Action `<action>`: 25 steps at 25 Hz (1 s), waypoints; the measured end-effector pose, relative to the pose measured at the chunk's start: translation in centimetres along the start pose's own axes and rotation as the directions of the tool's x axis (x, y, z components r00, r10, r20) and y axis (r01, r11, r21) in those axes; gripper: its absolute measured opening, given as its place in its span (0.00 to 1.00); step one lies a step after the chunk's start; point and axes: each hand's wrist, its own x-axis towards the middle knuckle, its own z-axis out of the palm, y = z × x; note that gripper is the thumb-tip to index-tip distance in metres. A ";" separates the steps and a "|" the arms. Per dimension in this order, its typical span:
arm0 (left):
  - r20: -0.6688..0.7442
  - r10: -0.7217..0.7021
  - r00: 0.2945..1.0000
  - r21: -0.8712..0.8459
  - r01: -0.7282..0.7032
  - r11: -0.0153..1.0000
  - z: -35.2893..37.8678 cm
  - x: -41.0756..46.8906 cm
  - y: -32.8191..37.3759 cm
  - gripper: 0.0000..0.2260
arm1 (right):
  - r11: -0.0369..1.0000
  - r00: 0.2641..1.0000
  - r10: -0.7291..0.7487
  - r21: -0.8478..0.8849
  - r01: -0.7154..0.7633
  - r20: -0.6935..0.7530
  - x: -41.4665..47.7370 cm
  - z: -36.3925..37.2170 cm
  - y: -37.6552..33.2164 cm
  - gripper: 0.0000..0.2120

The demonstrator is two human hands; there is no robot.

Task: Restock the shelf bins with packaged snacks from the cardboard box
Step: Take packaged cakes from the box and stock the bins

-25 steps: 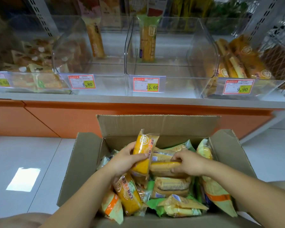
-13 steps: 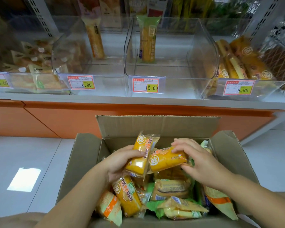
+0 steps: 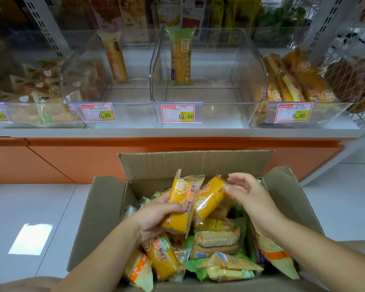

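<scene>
An open cardboard box (image 3: pixel 105 209) on the floor holds several packaged snacks. My left hand (image 3: pixel 154 218) grips a yellow snack pack (image 3: pixel 182 201) upright above the box. A second yellow pack (image 3: pixel 211 197) leans against the first, its lower end tucked behind it. My right hand (image 3: pixel 249 197) hovers with straight, spread fingers, its thumb touching the upper end of that second pack. On the shelf stand clear bins: the right bin (image 3: pixel 325 114), tagged 9.90, holds similar yellow packs (image 3: pixel 291 81).
The middle bin (image 3: pixel 219 110), tagged 15.60, holds one upright green-topped pack (image 3: pixel 180 57). The 6.80 bin (image 3: pixel 131 110) holds one tall pack; the far-left bin (image 3: pixel 30 114) has several. An orange shelf base (image 3: pixel 72 157) runs behind the box. A wire basket (image 3: pixel 358 81) stands at far right.
My right hand lifted a second yellow pack out of the box and brought it up against the pack in my left hand; its fingers have now straightened. The left hand rose slightly.
</scene>
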 end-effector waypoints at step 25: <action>0.119 0.496 0.860 0.283 -0.508 0.814 11.9 1.4 17.2 0.19 | 0.921 0.861 -0.312 0.093 0.378 -0.401 3.6 -12.5 -17.8 0.26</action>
